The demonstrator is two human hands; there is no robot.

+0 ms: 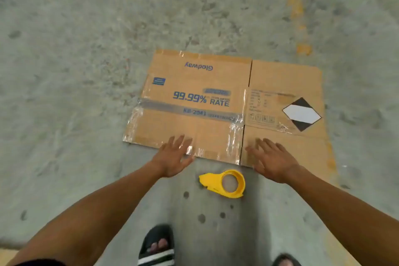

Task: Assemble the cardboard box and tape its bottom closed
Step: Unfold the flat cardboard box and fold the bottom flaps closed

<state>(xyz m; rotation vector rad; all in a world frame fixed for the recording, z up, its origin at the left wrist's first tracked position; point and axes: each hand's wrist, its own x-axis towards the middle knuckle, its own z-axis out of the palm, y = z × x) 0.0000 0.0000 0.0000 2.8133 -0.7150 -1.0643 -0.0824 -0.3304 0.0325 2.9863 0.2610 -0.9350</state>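
A flattened brown cardboard box (pixel 216 84) lies on the concrete floor, printed with blue text and a black-and-white diamond label on its right panel. Old clear tape clings to its near and left edges. My left hand (pixel 173 157) hovers with fingers spread over the near edge of the left panel. My right hand (pixel 273 160) is spread the same way over the near edge of the right panel. Neither hand holds anything. A yellow tape dispenser (pixel 224 182) lies on the floor between my wrists, just short of the box.
Grey, stained concrete floor (pixel 75 71) stretches all around. A worn yellow painted line (pixel 296 13) runs away behind the box on the right. My foot in a black sandal (pixel 157 246) stands at the bottom of the view, below the dispenser.
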